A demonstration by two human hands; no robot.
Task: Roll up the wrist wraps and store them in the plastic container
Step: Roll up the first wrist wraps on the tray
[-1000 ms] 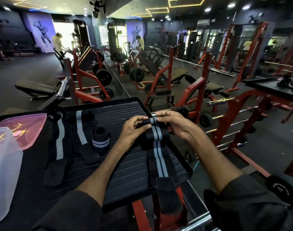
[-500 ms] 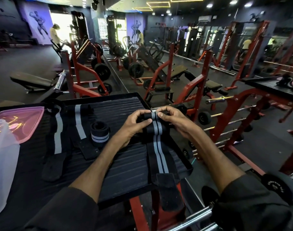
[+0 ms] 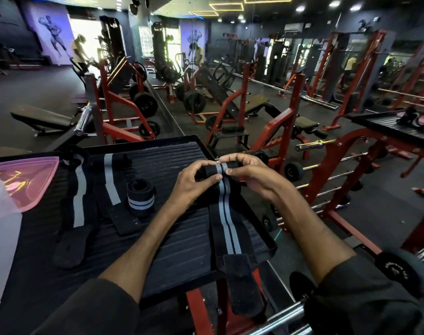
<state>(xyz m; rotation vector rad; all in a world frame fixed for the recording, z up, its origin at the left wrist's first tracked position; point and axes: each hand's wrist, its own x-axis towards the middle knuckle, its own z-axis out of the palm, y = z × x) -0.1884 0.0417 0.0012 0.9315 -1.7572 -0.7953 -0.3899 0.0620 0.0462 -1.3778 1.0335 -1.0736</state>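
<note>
Pinching the far end of the striped wrist wrap [image 3: 226,213] between both thumbs and fingertips: left hand [image 3: 194,182] and right hand [image 3: 252,174] closing on the small starting roll, just inside the right rim of the black tray [image 3: 172,240]. Trailing toward the near rim, tab end overhanging. Advising: keeping stripes aligned, tensioning evenly, rolling tightly toward the near rim. Standing mid-tray, one finished roll [image 3: 141,197]. Lying left of it, two flat wraps [image 3: 95,187]. Waiting beyond the tray's left rim, plastic container [image 3: 2,243] and pink lid [image 3: 25,180].
</note>
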